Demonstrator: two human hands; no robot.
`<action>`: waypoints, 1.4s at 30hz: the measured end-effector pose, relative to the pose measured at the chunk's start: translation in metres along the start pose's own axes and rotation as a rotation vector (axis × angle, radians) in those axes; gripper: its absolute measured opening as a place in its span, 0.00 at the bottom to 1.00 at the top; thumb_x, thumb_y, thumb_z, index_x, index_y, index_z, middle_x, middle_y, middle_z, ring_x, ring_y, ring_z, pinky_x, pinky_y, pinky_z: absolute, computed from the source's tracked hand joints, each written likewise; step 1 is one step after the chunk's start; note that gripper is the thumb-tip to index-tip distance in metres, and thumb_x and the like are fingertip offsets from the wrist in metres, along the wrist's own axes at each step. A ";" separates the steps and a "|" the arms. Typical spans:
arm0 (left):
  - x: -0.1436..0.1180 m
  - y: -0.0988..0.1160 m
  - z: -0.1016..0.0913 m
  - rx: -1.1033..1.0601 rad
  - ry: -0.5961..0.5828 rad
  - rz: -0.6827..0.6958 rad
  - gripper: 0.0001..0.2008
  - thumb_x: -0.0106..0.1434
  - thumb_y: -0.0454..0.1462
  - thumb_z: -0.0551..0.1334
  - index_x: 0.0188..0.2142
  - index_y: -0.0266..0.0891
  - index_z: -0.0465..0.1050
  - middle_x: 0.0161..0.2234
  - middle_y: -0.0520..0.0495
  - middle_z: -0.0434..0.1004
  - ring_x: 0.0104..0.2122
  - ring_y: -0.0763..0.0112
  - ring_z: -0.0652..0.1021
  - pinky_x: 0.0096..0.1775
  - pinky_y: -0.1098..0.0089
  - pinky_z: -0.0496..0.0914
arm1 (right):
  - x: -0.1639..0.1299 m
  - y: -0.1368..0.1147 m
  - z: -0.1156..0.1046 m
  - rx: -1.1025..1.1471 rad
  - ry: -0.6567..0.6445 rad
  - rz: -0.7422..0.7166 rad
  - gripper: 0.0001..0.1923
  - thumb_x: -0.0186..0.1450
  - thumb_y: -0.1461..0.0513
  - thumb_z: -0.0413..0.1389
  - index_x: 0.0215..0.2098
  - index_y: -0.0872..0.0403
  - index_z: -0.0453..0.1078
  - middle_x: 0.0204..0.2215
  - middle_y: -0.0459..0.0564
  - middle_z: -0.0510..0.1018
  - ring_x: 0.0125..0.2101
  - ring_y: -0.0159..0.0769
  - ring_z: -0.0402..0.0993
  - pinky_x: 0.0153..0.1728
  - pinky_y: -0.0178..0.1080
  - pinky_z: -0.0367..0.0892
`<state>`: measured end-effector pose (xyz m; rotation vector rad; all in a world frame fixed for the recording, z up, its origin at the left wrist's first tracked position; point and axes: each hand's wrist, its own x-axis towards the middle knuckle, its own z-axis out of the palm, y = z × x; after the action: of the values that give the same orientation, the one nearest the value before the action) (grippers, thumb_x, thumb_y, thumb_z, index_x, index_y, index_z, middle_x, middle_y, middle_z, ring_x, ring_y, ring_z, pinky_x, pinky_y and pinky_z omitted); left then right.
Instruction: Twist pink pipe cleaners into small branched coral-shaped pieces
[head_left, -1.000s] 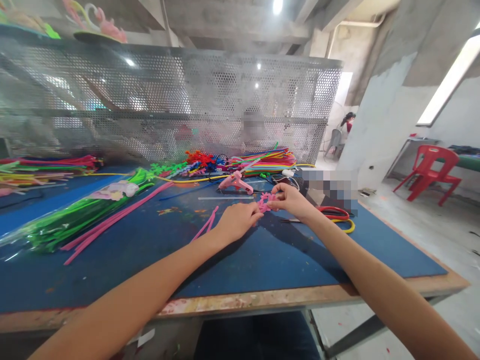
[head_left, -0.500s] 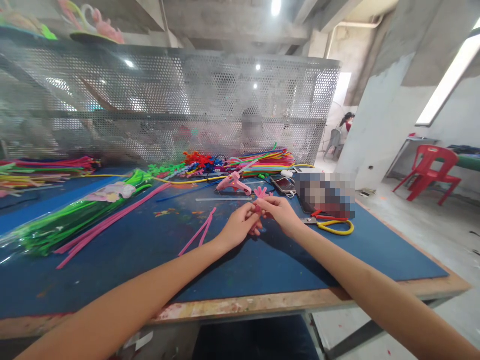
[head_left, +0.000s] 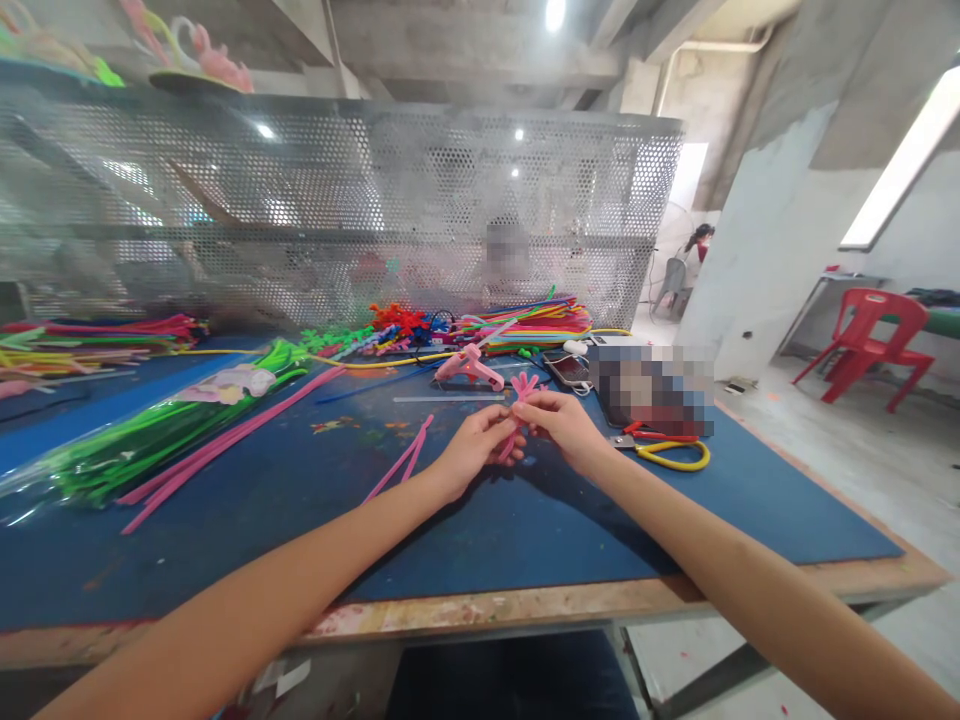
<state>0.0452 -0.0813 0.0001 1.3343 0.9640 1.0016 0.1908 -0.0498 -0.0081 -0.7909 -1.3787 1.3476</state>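
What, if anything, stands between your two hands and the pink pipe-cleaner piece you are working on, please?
Nothing visible does. The left hand and the right hand both pinch the pink pipe-cleaner piece directly, above the blue mat. The glue gun lies beyond it, clear.

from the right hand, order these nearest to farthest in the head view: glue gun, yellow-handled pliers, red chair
1. Glue gun, just beyond and left of the right hand.
2. Yellow-handled pliers, on the mat to its right.
3. Red chair, far right on the floor.

One glue gun (head_left: 471, 366), one phone (head_left: 568, 369), one red chair (head_left: 864, 345).
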 end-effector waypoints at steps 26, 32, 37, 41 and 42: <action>0.004 -0.002 -0.003 0.001 0.056 -0.052 0.15 0.51 0.45 0.64 0.29 0.36 0.67 0.23 0.53 0.71 0.19 0.80 0.71 0.24 0.77 0.65 | 0.004 -0.011 -0.007 0.231 0.200 0.162 0.18 0.48 0.50 0.62 0.23 0.55 0.65 0.14 0.40 0.67 0.13 0.23 0.59 0.14 0.29 0.54; 0.004 -0.002 -0.003 0.000 0.023 -0.034 0.14 0.51 0.45 0.64 0.28 0.36 0.66 0.20 0.55 0.67 0.18 0.80 0.70 0.24 0.77 0.65 | 0.002 -0.012 -0.006 0.165 0.150 0.166 0.18 0.48 0.50 0.62 0.23 0.56 0.65 0.15 0.41 0.68 0.13 0.21 0.57 0.14 0.28 0.51; 0.005 -0.001 -0.007 0.291 0.051 0.224 0.12 0.55 0.44 0.60 0.31 0.36 0.70 0.27 0.50 0.72 0.26 0.74 0.72 0.31 0.73 0.66 | 0.002 -0.010 -0.004 0.044 0.109 0.079 0.18 0.47 0.52 0.63 0.22 0.57 0.66 0.15 0.42 0.69 0.15 0.22 0.59 0.16 0.29 0.53; 0.004 0.000 -0.010 0.480 0.055 0.391 0.13 0.59 0.43 0.56 0.33 0.35 0.72 0.31 0.49 0.74 0.31 0.71 0.72 0.35 0.72 0.65 | -0.001 -0.007 0.001 0.017 0.042 0.071 0.17 0.48 0.53 0.63 0.23 0.57 0.66 0.15 0.40 0.69 0.15 0.21 0.59 0.18 0.28 0.54; 0.003 0.000 -0.010 0.507 0.053 0.394 0.13 0.60 0.43 0.55 0.33 0.35 0.71 0.30 0.49 0.74 0.30 0.72 0.72 0.35 0.73 0.64 | -0.002 -0.006 0.002 0.027 0.031 0.076 0.17 0.48 0.53 0.63 0.23 0.57 0.65 0.15 0.40 0.69 0.15 0.21 0.59 0.18 0.27 0.55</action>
<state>0.0363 -0.0754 -0.0002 1.9849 1.0609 1.1327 0.1906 -0.0533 -0.0023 -0.8502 -1.3153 1.4043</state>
